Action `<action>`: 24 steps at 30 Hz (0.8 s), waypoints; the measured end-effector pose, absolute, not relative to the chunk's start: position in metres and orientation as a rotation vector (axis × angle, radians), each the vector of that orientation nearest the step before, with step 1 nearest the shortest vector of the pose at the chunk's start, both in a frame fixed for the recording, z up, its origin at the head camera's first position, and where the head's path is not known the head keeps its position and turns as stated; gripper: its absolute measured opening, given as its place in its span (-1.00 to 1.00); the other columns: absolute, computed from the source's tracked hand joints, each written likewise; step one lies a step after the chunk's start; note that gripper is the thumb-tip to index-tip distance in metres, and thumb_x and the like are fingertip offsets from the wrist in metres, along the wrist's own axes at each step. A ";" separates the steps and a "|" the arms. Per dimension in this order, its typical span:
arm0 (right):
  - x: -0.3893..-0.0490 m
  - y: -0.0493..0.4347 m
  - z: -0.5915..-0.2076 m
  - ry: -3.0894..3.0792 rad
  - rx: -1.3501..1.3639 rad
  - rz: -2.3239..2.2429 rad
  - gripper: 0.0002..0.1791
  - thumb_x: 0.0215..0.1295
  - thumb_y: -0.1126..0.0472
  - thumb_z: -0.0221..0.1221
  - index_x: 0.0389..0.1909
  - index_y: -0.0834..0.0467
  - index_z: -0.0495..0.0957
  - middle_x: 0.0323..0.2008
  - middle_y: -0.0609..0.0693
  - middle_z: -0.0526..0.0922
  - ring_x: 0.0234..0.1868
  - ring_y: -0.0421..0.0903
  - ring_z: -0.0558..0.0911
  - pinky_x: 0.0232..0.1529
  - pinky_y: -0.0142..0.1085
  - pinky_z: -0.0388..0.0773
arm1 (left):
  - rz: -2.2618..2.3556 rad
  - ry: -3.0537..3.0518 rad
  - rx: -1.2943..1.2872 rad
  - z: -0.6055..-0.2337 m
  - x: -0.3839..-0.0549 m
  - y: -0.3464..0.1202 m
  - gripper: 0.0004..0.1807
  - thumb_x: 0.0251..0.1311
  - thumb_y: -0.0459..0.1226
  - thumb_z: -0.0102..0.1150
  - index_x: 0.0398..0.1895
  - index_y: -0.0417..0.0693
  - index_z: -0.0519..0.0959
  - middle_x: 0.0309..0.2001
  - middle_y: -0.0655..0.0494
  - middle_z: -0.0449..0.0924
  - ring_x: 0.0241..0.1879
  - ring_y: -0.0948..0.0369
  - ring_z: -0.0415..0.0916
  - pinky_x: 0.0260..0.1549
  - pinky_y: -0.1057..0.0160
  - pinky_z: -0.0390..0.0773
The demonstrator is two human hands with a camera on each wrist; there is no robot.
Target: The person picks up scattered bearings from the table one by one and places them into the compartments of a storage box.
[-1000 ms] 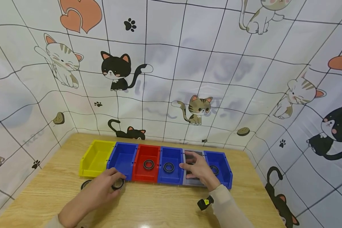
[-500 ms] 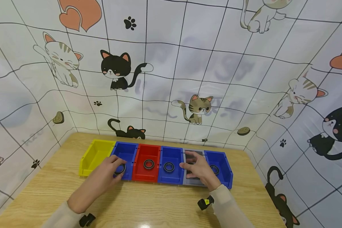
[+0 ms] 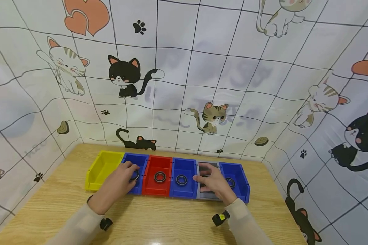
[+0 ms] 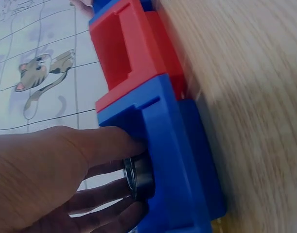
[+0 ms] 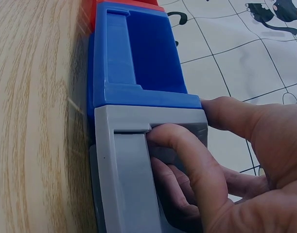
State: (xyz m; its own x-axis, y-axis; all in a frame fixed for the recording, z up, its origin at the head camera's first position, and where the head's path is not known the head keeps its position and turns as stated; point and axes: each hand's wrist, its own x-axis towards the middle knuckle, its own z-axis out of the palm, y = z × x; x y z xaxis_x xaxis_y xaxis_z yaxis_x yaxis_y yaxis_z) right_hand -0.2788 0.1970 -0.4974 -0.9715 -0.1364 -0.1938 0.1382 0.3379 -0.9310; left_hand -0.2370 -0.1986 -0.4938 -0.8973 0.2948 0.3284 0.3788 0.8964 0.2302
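Note:
My left hand (image 3: 118, 180) pinches a ball bearing (image 4: 142, 177), a black-and-silver ring, between thumb and fingers. It holds the bearing inside the second bin from the left, a blue bin (image 4: 175, 160). My right hand (image 3: 216, 182) grips the side wall of the grey bin (image 5: 133, 179), its thumb and some fingers bent inside. Whether anything lies under that hand is hidden. Single bearings lie in the red bin (image 3: 151, 163), in the middle blue bin (image 3: 184, 164) and in the far-right blue bin (image 3: 233, 169).
A yellow bin (image 3: 105, 166) stands at the left end of the row. Part of a dark ring (image 3: 89, 198) shows on the wooden table (image 3: 159, 221) behind my left wrist. A cat-print curtain (image 3: 171, 68) closes off the back and sides.
My left hand has carried the bearing from the table before the bins up, forward and into the second bin. My right hand has stayed at the grey bin.

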 end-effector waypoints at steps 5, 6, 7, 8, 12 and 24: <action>-0.278 0.196 -0.496 2.360 0.000 -1.683 -0.14 0.55 0.18 0.55 0.78 0.01 0.43 0.57 0.44 0.52 0.03 0.06 0.88 -0.27 -0.11 0.93 | -0.397 -2.800 -0.491 -0.500 -0.247 -0.195 -0.56 0.30 -0.39 0.69 0.21 -0.23 0.78 0.03 -0.16 0.75 -0.06 -0.02 0.67 0.04 -0.08 0.90; -0.278 0.195 -0.496 2.362 -0.001 -1.682 -0.14 0.55 0.18 0.55 0.78 0.01 0.43 0.57 0.44 0.53 0.03 0.06 0.88 -0.27 -0.11 0.93 | -0.389 -2.802 -0.492 -0.501 -0.249 -0.194 -0.55 0.29 -0.40 0.69 0.21 -0.24 0.77 0.03 -0.16 0.75 -0.07 -0.03 0.67 0.04 -0.09 0.90; -0.277 0.195 -0.495 2.361 0.003 -1.685 -0.14 0.54 0.18 0.55 0.77 0.01 0.44 0.57 0.44 0.53 0.03 0.06 0.88 -0.27 -0.11 0.93 | -0.383 -2.805 -0.495 -0.502 -0.251 -0.193 -0.55 0.29 -0.40 0.69 0.21 -0.25 0.77 0.03 -0.17 0.75 -0.07 -0.05 0.67 0.05 -0.10 0.89; -0.277 0.195 -0.495 2.364 0.001 -1.685 -0.14 0.54 0.18 0.55 0.77 0.02 0.44 0.56 0.44 0.54 0.03 0.06 0.88 -0.27 -0.10 0.93 | -0.374 -2.810 -0.495 -0.502 -0.253 -0.192 -0.54 0.29 -0.40 0.69 0.21 -0.24 0.76 0.03 -0.17 0.75 -0.06 -0.06 0.68 0.05 -0.12 0.89; -0.277 0.195 -0.495 2.367 -0.002 -1.691 -0.14 0.54 0.20 0.55 0.77 0.03 0.44 0.54 0.44 0.55 0.02 0.04 0.87 -0.26 -0.06 0.93 | -0.333 -2.862 -0.475 -0.504 -0.259 -0.189 -0.55 0.32 -0.39 0.67 0.23 -0.24 0.74 0.06 -0.20 0.75 -0.03 -0.11 0.70 0.08 -0.16 0.90; -0.278 0.195 -0.495 2.362 0.003 -1.697 -0.14 0.54 0.22 0.54 0.78 0.03 0.44 0.54 0.43 0.55 0.04 0.03 0.88 -0.26 -0.05 0.93 | -0.208 -2.951 -0.402 -0.512 -0.269 -0.180 -0.65 0.46 -0.42 0.51 0.25 -0.29 0.74 0.06 -0.29 0.78 -0.01 -0.14 0.76 0.10 -0.23 0.91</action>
